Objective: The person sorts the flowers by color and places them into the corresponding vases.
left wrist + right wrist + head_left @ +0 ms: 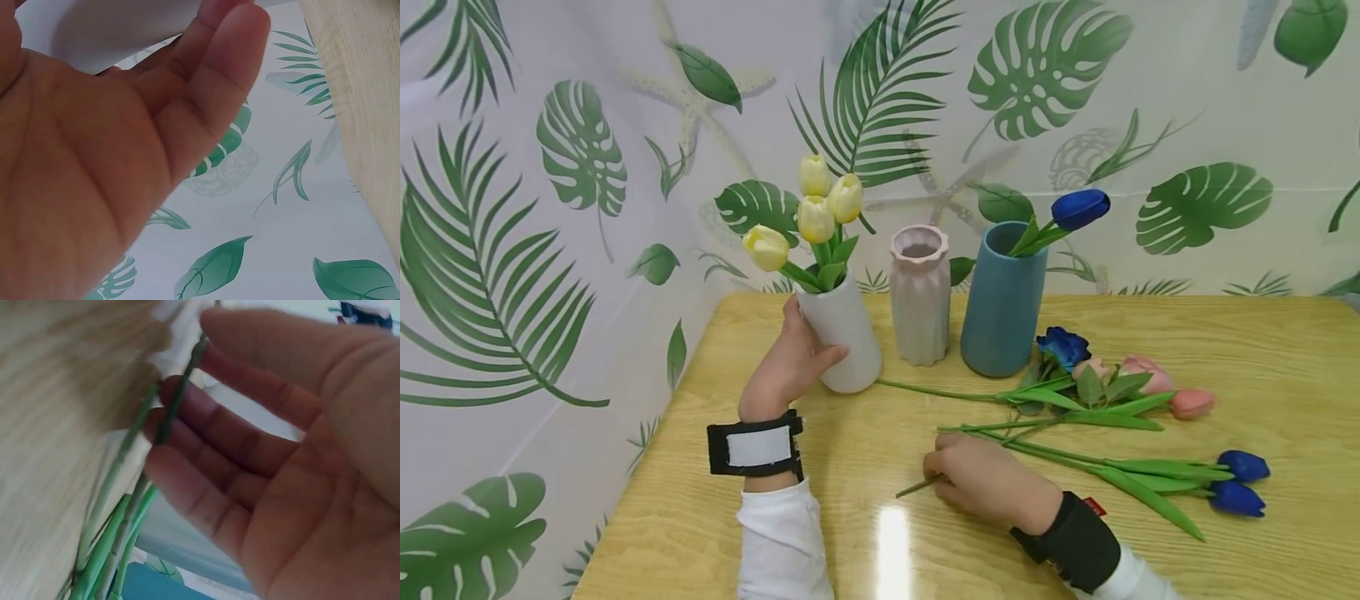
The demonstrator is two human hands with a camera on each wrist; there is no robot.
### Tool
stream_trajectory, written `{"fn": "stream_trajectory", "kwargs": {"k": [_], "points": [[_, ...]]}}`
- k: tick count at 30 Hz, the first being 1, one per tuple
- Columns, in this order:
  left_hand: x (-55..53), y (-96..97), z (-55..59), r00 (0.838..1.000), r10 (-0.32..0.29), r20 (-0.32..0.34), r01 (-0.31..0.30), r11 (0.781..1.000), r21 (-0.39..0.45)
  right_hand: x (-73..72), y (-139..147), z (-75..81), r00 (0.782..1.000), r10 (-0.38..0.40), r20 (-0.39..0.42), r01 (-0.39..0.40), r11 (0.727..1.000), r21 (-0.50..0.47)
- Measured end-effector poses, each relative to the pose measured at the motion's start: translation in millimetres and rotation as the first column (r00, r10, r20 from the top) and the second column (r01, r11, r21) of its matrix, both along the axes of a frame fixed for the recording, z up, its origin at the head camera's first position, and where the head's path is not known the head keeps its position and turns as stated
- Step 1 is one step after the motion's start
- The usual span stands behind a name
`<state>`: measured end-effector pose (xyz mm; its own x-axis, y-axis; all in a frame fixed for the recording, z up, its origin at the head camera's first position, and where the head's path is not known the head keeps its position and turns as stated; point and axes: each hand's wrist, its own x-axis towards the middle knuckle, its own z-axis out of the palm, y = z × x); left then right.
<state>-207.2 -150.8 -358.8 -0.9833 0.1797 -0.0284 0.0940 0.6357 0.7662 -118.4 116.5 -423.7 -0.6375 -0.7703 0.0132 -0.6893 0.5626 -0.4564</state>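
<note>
My left hand grips a tilted white vase, with the thumb across its front and the fingers round its far side. Several yellow tulips stand in it. In the left wrist view, part of the pale vase shows behind the fingers. My right hand, low over the table, pinches a thin, dark flower stem between thumb and fingers. One end of the stem pokes out left of the hand; the other runs toward the roses. Blue tulips lie right beside this hand.
A pale pink ribbed vase stands in the middle at the back. Right of it is a blue vase holding one blue tulip. A pink tulip lies on the wooden table. Leaf-printed cloth hangs behind and left.
</note>
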Motion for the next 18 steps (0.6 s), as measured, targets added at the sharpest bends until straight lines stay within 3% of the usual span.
{"fn": "stream_trajectory", "kwargs": {"k": [5, 12, 18], "points": [[1.6, -0.3, -0.5, 1.0, -0.002, -0.007, 0.002, 1.0, 0.005, 5.2, -6.5, -5.3, 0.988, 0.004, -0.153, -0.002, 1.0, 0.009], [1.9, 0.3, -0.3, 1.0, 0.0, -0.001, 0.0, 1.0, 0.024, 9.1, -7.4, -0.6, 0.975, -0.021, -0.221, 0.029, 0.999, 0.029], [2.2, 0.5, 0.0, 1.0, 0.001, 0.007, -0.001, 0.999, 0.036, 13.3, -7.4, 10.6, 0.958, -0.089, -0.271, 0.097, 0.995, 0.014]]}}
